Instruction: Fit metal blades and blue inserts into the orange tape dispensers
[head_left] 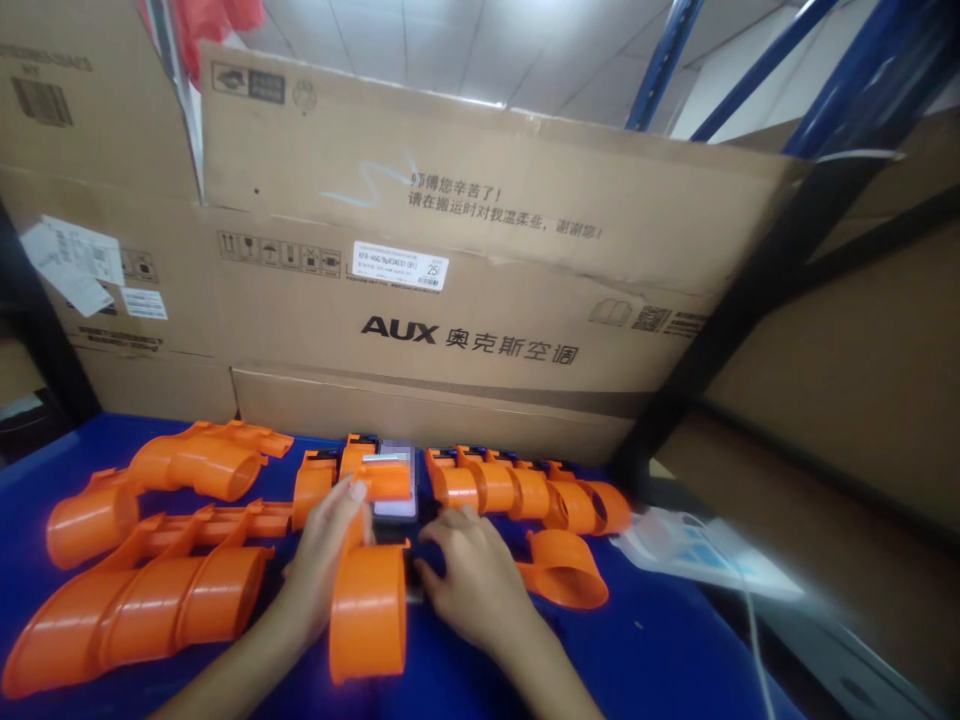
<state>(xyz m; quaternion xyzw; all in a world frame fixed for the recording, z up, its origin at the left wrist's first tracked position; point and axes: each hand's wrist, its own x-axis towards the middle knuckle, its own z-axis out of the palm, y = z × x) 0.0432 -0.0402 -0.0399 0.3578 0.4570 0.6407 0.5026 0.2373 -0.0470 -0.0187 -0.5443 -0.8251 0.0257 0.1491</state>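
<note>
My left hand (319,550) is closed around the upper, narrow part of an orange plastic piece with a wide ring (367,620) at its lower end. The ring hangs toward me over the blue tabletop. To its right, my right hand (476,575) has its fingers curled together close to the table; whatever they hold, if anything, is hidden. Just beyond the hands lies a phone-like flat device (395,507) with a lit screen, partly covered by the orange piece. Beside my right wrist sits another orange ring piece (568,570), on its side.
Orange ring pieces (187,605) lie nested on the left, with more behind them (199,465). A row of orange pieces with black parts (525,493) stands at the back right. An AUX cardboard box wall (480,300) rises behind. A clear plastic bag (705,550) and white cable lie right.
</note>
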